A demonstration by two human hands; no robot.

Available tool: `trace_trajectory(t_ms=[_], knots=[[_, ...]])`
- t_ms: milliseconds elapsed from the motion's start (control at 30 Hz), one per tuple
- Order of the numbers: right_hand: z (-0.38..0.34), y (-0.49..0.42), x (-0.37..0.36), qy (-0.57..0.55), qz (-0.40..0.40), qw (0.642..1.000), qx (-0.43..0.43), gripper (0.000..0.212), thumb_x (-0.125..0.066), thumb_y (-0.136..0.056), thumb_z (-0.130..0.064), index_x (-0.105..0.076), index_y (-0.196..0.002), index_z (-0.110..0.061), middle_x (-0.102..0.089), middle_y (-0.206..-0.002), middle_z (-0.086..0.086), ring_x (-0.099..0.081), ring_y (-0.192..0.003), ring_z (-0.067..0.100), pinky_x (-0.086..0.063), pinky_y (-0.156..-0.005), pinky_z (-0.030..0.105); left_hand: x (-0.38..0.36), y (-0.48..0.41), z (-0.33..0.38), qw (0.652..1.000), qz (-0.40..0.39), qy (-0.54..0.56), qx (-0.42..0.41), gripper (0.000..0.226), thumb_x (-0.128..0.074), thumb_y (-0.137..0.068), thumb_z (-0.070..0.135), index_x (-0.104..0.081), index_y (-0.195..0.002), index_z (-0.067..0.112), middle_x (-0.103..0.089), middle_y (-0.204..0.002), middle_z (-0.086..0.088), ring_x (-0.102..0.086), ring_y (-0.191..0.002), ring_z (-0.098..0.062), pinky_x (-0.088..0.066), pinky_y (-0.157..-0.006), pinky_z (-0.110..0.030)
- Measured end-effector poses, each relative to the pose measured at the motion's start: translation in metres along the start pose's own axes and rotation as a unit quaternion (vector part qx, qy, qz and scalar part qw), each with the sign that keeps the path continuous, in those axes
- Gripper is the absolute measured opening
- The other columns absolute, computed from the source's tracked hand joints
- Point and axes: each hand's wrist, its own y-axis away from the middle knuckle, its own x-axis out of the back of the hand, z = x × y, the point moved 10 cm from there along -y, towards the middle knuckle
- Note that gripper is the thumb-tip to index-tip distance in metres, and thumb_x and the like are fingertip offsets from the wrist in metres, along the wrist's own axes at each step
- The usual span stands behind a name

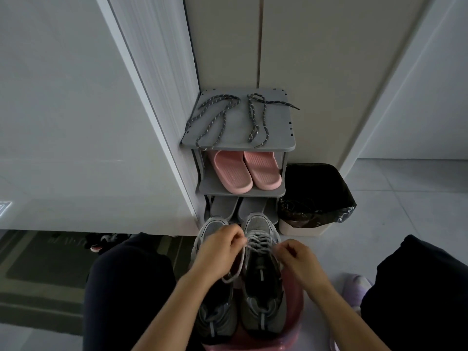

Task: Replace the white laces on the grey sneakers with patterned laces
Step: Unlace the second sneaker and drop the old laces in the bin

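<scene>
Two grey sneakers stand side by side on a pink stool (295, 323) between my knees, toes pointing away. The right sneaker (262, 287) carries a white lace (258, 243). My left hand (217, 252) pinches one strand of that lace above the tongue. My right hand (296, 254) pinches the other strand at the shoe's right side. The left sneaker (215, 312) lies partly under my left hand and forearm. Two patterned grey laces, one (217, 117) on the left and one (258, 117) on the right, lie loose on top of the grey shoe rack (240, 145).
Pink slippers (245, 171) fill the rack's middle shelf, grey slippers (238, 210) the bottom one. A bin with a black bag (316, 198) stands right of the rack. White cabinet panels rise on the left. A dark mat (45, 269) lies at the lower left.
</scene>
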Motion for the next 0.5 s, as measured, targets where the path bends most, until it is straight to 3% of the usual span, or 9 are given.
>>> trace_trajectory(t_ms=[33, 133, 267, 433, 500], knots=[[0.001, -0.001, -0.001, -0.024, -0.004, 1.0, -0.014, 0.021, -0.057, -0.09, -0.018, -0.058, -0.072, -0.007, -0.056, -0.063, 0.004, -0.048, -0.053, 0.01, -0.036, -0.047, 0.012, -0.004, -0.004, -0.005, 1.0, 0.024, -0.002, 0.018, 0.013, -0.051, -0.093, 0.028, -0.058, -0.099, 0.019, -0.061, -0.097, 0.005, -0.058, -0.082, -0.009, -0.046, -0.075, -0.027], [0.006, -0.003, -0.007, -0.046, -0.022, 0.998, -0.046, 0.013, -0.056, -0.091, -0.014, -0.059, -0.083, -0.004, -0.057, -0.06, 0.004, -0.046, -0.041, 0.002, -0.035, -0.041, 0.014, -0.031, -0.012, -0.016, 0.999, -0.016, -0.001, 0.047, 0.019, -0.054, -0.092, 0.022, -0.06, -0.109, 0.015, -0.061, -0.112, -0.001, -0.059, -0.098, -0.015, -0.044, -0.083, -0.024], [0.007, -0.006, -0.013, -0.023, -0.032, 0.998, -0.057, 0.017, -0.063, -0.086, -0.016, -0.064, -0.085, 0.0, -0.064, -0.073, 0.012, -0.055, -0.065, 0.017, -0.043, -0.063, 0.03, -0.034, -0.019, -0.011, 0.999, -0.022, -0.001, 0.034, 0.016, -0.055, -0.091, 0.019, -0.061, -0.104, 0.011, -0.06, -0.112, -0.004, -0.059, -0.099, -0.018, -0.044, -0.086, -0.025], [-0.005, -0.007, -0.006, 0.051, 0.001, 0.999, -0.017, 0.01, -0.061, -0.083, -0.013, -0.056, -0.074, -0.011, -0.056, -0.066, -0.002, -0.051, -0.065, 0.014, -0.038, -0.057, 0.021, -0.031, -0.016, 0.0, 0.996, -0.024, -0.083, -0.019, 0.003, -0.051, -0.089, 0.013, -0.048, -0.09, 0.014, -0.054, -0.09, -0.003, -0.058, -0.082, -0.026, -0.042, -0.068, -0.035], [-0.012, -0.007, 0.001, 0.113, 0.015, 0.993, 0.01, 0.014, -0.06, -0.082, -0.012, -0.049, -0.074, -0.014, -0.053, -0.066, -0.005, -0.049, -0.063, 0.012, -0.035, -0.053, 0.018, -0.026, -0.017, 0.007, 0.984, -0.011, -0.171, -0.055, 0.006, -0.046, -0.088, 0.011, -0.046, -0.092, 0.015, -0.055, -0.092, -0.004, -0.056, -0.082, -0.026, -0.035, -0.065, -0.033]])
